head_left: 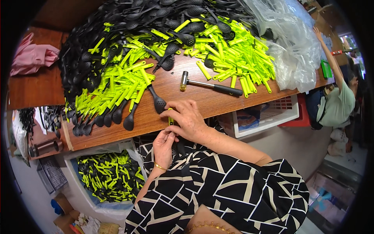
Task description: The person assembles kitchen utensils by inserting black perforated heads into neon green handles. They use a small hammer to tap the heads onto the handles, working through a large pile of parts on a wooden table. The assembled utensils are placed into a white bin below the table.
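Note:
At the table's front edge, my right hand curls its fingers around a lime-green handle. Just below it, my left hand is closed, with thumb and fingertips pinched together. A dark piece, seemingly a black slotted spoon, hangs beneath those fingers, mostly lost against the patterned clothing. Close to my right fingertips lies another black slotted spoon with a green handle. Beyond my hands a small hammer rests on the wooden table, its black grip toward the right.
Loose green handles and black slotted spoons are heaped at the back. Finished-looking spoons line the left. A lined bin of green-and-black utensils stands lower left. Clear plastic sheeting, a white crate and another person are on the right.

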Demonstrator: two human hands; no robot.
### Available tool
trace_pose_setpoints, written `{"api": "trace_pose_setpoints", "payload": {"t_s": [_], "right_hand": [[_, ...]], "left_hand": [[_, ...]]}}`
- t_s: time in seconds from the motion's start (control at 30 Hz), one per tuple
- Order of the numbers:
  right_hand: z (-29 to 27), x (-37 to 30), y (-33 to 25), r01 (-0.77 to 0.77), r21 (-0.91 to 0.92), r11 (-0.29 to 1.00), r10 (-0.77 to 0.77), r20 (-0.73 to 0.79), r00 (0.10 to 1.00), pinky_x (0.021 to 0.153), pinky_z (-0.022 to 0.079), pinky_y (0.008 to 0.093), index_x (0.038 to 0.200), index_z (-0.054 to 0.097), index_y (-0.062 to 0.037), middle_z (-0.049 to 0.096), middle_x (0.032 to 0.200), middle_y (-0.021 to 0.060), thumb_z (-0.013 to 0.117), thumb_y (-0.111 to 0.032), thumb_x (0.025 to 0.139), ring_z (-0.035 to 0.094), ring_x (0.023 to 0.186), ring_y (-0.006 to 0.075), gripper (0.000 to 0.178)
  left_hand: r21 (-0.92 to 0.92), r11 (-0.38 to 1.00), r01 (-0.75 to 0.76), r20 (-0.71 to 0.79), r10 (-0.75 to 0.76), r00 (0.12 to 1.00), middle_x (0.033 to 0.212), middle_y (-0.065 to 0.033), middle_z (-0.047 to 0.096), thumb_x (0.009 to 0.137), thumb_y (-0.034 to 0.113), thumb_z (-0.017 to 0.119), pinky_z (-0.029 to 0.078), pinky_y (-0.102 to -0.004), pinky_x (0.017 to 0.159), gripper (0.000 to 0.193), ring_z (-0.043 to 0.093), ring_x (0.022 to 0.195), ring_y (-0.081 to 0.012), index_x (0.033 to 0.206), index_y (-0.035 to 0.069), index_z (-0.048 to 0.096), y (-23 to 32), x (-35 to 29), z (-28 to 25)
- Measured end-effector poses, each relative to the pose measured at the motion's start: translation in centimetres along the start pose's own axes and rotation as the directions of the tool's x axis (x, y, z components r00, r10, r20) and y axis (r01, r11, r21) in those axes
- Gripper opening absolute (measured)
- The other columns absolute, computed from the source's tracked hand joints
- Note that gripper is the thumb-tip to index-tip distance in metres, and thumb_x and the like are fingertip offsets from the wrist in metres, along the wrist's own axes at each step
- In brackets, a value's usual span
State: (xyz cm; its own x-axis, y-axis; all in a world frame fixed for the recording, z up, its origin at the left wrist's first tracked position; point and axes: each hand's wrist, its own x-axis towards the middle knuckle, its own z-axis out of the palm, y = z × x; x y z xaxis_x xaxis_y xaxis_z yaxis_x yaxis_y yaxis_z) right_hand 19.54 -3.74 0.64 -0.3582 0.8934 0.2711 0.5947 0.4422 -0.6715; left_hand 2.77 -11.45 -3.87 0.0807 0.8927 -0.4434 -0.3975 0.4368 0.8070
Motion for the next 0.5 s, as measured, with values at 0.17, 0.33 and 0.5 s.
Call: {"api": "trace_pose_setpoints", "payload": {"t_s": [0.17,0.33,0.5], "right_hand": [[0.0,0.0,0.5,0.022,-0.016,1.0,-0.022,-0.002,1.0,0.108,0.037,0.0489,0.128,0.071,-0.0177,0.065,0.131,0.0081,0.085,-0.026,0.08,0.06,0.125,0.0292,0.051],[-0.9,0.3,1.1,0.109,0.036,0.993,-0.106,-0.075,0.991,0.107,0.042,0.0474,0.135,0.068,-0.0148,0.066,0.138,0.0096,0.084,-0.026,0.085,0.061,0.128,0.0302,0.053],[-7.3,1.2,5.6,0.184,-0.083,0.979,-0.201,-0.321,0.925,0.096,0.052,0.0466,0.116,0.074,-0.0088,0.076,0.113,0.0094,0.077,-0.007,0.086,0.07,0.107,0.0329,0.029]], "left_hand": [[-0.123,0.991,0.054,0.039,-0.05,0.998,0.102,-0.004,0.072,0.107,0.008,0.066,0.051,-0.0235,0.082,0.016,0.063,0.087,-0.0107,0.12,-0.001,0.071,0.9,0.3,0.8],[-0.112,0.991,0.077,0.091,-0.067,0.994,0.101,-0.0053,0.071,0.108,0.012,0.065,0.051,-0.0235,0.082,0.022,0.062,0.085,-0.0101,0.125,-0.001,0.068,1.8,0.1,-0.3],[0.217,0.953,-0.213,0.002,0.217,0.976,0.1,-0.0099,0.075,0.109,0.013,0.063,0.053,-0.025,0.081,0.029,0.066,0.082,-0.0119,0.135,0.0,0.061,6.2,-1.3,-2.8]]}}
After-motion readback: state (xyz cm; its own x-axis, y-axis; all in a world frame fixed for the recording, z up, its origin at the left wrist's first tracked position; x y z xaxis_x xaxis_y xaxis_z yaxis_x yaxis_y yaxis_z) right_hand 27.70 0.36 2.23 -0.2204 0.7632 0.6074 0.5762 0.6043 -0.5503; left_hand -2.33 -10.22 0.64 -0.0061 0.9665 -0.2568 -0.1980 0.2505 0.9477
